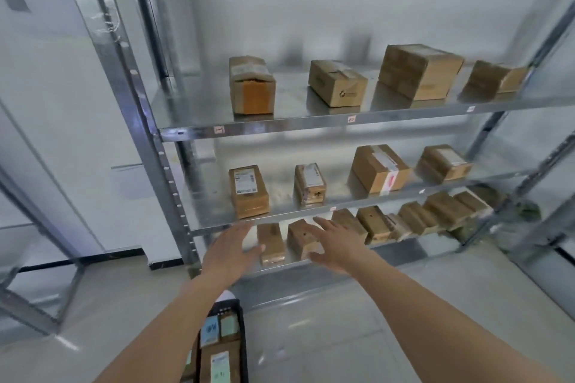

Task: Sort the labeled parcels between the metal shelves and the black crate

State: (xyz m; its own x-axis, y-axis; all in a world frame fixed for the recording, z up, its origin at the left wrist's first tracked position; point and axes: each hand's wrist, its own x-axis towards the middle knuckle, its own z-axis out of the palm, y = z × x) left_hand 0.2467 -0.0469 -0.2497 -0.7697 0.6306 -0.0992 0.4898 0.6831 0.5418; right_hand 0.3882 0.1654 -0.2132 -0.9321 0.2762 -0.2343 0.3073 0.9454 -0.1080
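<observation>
While both hands, left (231, 247) and right (334, 242), reach spread open and empty, the black crate (244, 342) holds parcels below; metal shelves (311, 121) carry four boxes (420, 71) top, four middle (248, 191), several lowest; pale floor, white walls.

No lettering can be read anywhere; the picture is too soft. Small pale tags (219, 129) with reddish marks sit on the front edge of the upper shelf (280, 124), their characters illegible. A box (337, 82) on that shelf bears a faint round logo and a line of print, not legible. On the middle shelf (280, 221), a parcel (248, 191) carries a white shipping label with barcode-like print, unreadable, and another box (380, 168) has a white label and a red-marked sticker. In the crate (244, 345), parcels carry blue, green and white labels, all blurred.
</observation>
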